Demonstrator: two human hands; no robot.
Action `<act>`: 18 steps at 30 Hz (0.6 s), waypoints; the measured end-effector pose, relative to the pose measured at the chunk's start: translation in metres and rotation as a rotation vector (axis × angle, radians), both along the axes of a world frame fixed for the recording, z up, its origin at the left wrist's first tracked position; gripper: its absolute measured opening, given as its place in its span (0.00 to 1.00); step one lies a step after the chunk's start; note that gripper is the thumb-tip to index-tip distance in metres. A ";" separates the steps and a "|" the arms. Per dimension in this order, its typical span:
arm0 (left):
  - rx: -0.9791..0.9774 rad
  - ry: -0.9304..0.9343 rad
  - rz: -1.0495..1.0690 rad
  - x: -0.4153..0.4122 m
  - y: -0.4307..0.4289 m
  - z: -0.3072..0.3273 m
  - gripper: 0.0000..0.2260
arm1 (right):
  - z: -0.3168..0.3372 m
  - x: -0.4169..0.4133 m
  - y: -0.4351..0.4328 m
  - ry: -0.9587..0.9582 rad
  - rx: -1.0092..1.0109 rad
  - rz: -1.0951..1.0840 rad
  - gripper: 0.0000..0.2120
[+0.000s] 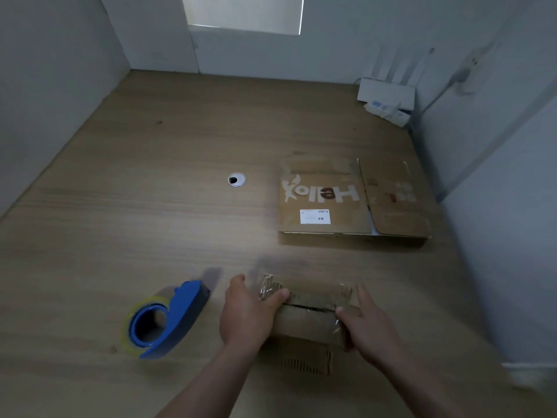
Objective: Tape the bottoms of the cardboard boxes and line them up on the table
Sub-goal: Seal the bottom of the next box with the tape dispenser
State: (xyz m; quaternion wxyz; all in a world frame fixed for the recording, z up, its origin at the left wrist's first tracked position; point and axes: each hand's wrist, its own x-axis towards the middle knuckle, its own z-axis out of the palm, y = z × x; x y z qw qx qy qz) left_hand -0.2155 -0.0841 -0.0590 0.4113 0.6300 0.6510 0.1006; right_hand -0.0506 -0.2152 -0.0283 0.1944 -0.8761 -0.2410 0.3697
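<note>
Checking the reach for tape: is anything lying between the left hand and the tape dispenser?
Nothing visible. Only bare table lies between the left hand, holding the small box, and the tape dispenser to its left.

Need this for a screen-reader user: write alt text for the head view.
A left hand and right hand grip a small cardboard box on a wooden table. A blue tape dispenser lies to its left; flattened cardboard printed "Hello" lies farther back.

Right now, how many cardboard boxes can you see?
3. A small box near the front, held by the left hand and right hand; a flat Hello box at the right; a plain flat box beside it. More may lie hidden underneath.
</note>
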 end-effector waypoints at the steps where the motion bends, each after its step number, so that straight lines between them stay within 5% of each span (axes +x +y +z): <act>1: -0.005 -0.002 0.011 -0.001 -0.004 0.000 0.44 | 0.003 -0.001 -0.001 -0.036 -0.006 0.038 0.40; 5: -0.067 -0.089 0.065 -0.003 -0.011 0.000 0.38 | 0.013 0.013 0.009 -0.407 0.036 0.363 0.47; 11: -0.018 -0.195 0.005 -0.006 -0.004 -0.001 0.34 | 0.026 0.004 0.020 -0.371 -0.149 0.543 0.12; 14: 0.061 -0.179 -0.078 -0.006 -0.008 -0.003 0.28 | 0.018 -0.002 0.016 -0.428 -0.099 0.507 0.16; 18: 0.185 -0.165 -0.223 -0.004 -0.008 -0.003 0.20 | 0.012 -0.018 0.034 -0.243 0.126 0.428 0.27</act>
